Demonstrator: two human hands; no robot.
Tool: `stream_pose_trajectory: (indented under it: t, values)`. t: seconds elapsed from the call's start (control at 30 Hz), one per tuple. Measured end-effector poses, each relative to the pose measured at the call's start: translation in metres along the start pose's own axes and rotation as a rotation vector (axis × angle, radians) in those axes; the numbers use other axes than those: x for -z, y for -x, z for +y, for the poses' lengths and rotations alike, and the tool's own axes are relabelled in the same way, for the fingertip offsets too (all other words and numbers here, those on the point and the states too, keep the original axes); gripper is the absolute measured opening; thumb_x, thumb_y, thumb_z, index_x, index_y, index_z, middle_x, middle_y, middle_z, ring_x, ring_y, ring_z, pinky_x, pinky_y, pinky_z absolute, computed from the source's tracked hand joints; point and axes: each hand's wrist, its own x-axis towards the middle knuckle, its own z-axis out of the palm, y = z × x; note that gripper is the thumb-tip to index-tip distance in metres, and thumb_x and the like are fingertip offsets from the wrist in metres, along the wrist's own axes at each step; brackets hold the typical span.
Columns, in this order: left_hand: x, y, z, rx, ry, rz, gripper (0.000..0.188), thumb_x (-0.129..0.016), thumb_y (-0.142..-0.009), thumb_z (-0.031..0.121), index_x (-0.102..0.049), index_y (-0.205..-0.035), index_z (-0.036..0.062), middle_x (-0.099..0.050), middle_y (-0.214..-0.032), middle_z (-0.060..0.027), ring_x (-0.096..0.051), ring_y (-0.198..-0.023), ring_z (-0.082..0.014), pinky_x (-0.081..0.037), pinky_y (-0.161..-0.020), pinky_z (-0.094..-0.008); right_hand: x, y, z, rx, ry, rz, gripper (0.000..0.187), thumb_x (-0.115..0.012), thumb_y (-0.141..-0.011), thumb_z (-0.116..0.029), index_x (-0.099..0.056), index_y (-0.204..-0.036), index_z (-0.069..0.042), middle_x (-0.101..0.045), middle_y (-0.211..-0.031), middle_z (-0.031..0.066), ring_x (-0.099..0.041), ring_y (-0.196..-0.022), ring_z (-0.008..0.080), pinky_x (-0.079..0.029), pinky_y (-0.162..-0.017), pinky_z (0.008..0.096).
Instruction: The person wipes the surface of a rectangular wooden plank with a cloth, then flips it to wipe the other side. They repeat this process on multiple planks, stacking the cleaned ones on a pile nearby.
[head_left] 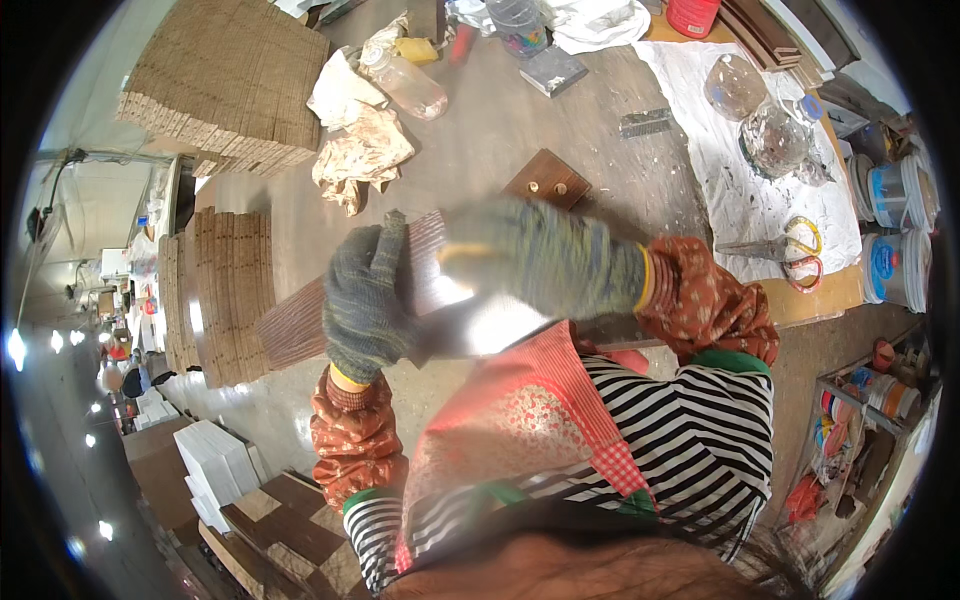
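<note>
My left hand (365,300), in a grey knitted glove, grips the left edge of a glossy dark brown wooden panel (450,305) held at chest height. On top of the panel lies my right hand (545,258), also gloved and blurred with motion, pressing a small yellowish thing (462,254) against the shiny face; I cannot tell what it is. A ribbed brown board (295,325) lies on the table just under the panel. A small dark wooden block with two brass knobs (548,180) sits beyond my right hand.
Stacks of ribbed brown boards (230,80) fill the table's far left, more (215,290) stand on edge at the left. Crumpled rags (360,150), a plastic bottle (410,85), a white cloth (735,170) with glass pieces and scissors (790,250). Paint tubs (895,270) at right.
</note>
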Motion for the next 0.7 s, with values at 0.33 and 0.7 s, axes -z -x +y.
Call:
stream_pose_trajectory:
  t: [0.33, 0.7]
  values:
    - [0.000, 0.010, -0.005, -0.107, 0.036, 0.088, 0.106, -0.089, -0.054, 0.033, -0.043, -0.144, 0.0028, -0.056, -0.115, -0.0218, -0.057, -0.101, -0.0406, -0.048, -0.087, -0.0494, 0.001, -0.012, 0.036, 0.003, 0.156, -0.025, 0.040, -0.062, -0.084, -0.012, -0.057, -0.124, -0.012, -0.055, -0.134, 0.0112, -0.053, -0.120, 0.0331, -0.045, -0.100, 0.0457]
    - [0.006, 0.010, -0.006, 0.187, 0.062, -0.007, 0.114, -0.092, -0.049, 0.035, -0.041, -0.147, 0.0061, -0.056, -0.116, -0.0211, -0.059, -0.103, -0.0393, -0.050, -0.087, -0.0460, -0.007, -0.017, 0.015, -0.021, 0.123, -0.003, 0.040, -0.055, -0.087, -0.016, -0.064, -0.126, -0.018, -0.059, -0.130, 0.0090, -0.054, -0.119, 0.0278, -0.043, -0.103, 0.0443]
